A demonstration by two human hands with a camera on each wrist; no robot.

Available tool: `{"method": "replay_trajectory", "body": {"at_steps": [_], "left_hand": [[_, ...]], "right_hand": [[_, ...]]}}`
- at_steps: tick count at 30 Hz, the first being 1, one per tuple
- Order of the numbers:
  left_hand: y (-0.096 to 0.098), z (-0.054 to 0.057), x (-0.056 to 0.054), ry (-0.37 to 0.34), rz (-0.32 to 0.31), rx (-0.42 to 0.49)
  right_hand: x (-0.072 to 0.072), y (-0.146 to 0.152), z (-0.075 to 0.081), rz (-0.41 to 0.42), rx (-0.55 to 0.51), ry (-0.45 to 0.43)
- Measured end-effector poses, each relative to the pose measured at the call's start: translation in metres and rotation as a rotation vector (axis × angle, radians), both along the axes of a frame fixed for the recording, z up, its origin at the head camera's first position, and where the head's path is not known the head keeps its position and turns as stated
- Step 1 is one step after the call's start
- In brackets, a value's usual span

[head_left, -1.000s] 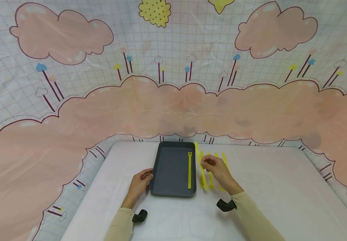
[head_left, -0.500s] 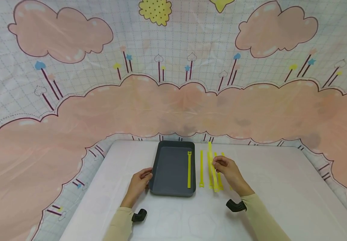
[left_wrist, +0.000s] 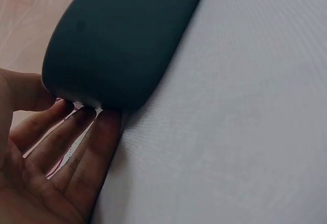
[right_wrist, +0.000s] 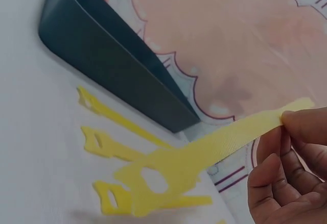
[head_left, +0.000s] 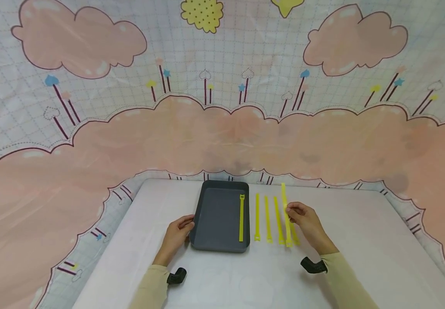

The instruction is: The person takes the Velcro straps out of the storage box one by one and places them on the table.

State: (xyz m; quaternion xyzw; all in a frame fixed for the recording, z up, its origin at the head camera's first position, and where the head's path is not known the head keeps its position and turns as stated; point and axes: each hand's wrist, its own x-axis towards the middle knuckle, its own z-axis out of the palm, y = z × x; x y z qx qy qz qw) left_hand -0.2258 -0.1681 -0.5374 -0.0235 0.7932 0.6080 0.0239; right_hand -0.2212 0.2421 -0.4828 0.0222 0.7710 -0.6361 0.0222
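Note:
My left hand (head_left: 177,236) grips the left side of a dark grey tray (head_left: 216,219). In the left wrist view its thumb lies at the rim and the fingertips meet the outer wall (left_wrist: 112,45). One yellow cable tie (head_left: 241,218), flat with a slotted head, lies lengthwise along the tray's right side. Between thumb and forefinger, my right hand (head_left: 307,225) pinches another cable tie (right_wrist: 219,140), its slotted head hanging toward the table. This held tie (head_left: 285,214) is over the right end of a row of similar ties (head_left: 257,216), and partly hides the rightmost one (head_left: 295,235).
The white table (head_left: 222,279) extends on both sides of the tray and in front of it. A printed cloth backdrop (head_left: 222,137) with pink clouds rises behind the table's far edge. Each wrist carries a black camera mount (head_left: 313,265).
My right hand has moved rightward with the pinched cable tie, from beside the tray to the far end of the row. My left hand stays on the tray.

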Motion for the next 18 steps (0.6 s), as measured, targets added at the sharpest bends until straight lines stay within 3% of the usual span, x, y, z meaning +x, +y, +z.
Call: {"method": "replay_trajectory", "body": {"at_steps": [11, 18], "left_hand": [[0.001, 0.002, 0.001, -0.007, 0.004, 0.009], [0.003, 0.005, 0.001, -0.011, -0.003, 0.010]], "right_hand": [[0.003, 0.027, 0.000, -0.050, 0.018, -0.029], [0.002, 0.042, 0.002, -0.047, 0.034, -0.001]]}}
